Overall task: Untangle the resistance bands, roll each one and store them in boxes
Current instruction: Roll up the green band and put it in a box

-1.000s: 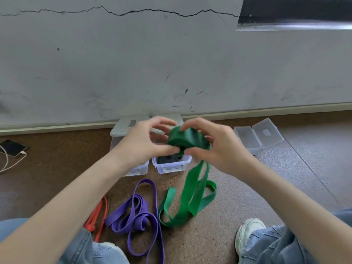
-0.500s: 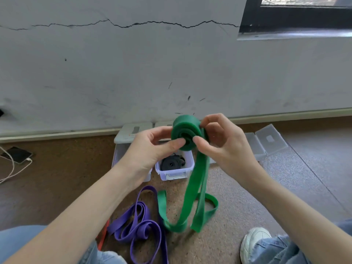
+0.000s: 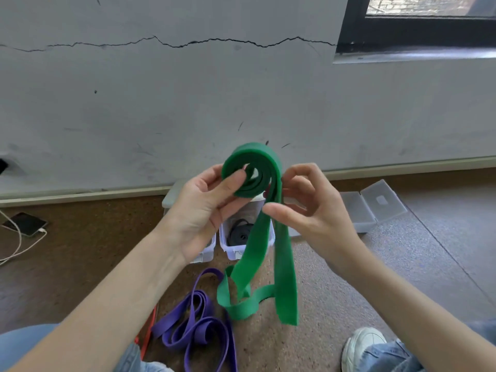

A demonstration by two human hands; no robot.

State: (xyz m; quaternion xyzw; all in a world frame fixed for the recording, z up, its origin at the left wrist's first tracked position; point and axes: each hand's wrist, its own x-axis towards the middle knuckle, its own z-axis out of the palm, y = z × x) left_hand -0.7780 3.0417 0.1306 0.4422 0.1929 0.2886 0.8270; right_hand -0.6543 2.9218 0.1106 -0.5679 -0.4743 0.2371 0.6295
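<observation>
A green resistance band (image 3: 257,253) is partly wound into a coil held up in front of the wall. My left hand (image 3: 204,205) pinches the coil, thumb on its open face. My right hand (image 3: 308,208) sits at the coil's right side, fingers curled behind the strand that leaves it. The free length hangs down in two strands to the floor. A purple band (image 3: 193,326) lies looped on the floor below, an orange band (image 3: 146,336) just left of it. A clear box (image 3: 239,251) behind the hands holds a rolled black band (image 3: 239,234).
A second clear box (image 3: 206,251) stands left of the first, mostly hidden by my left hand. An open box with its lid (image 3: 373,205) lies at the right by the wall. A phone with a cable (image 3: 25,224) lies at far left. My shoe (image 3: 362,347) and knees frame the bottom.
Both hands have lifted the green coil higher and tipped its open face toward me. The hanging strands have risen, with less band left on the floor.
</observation>
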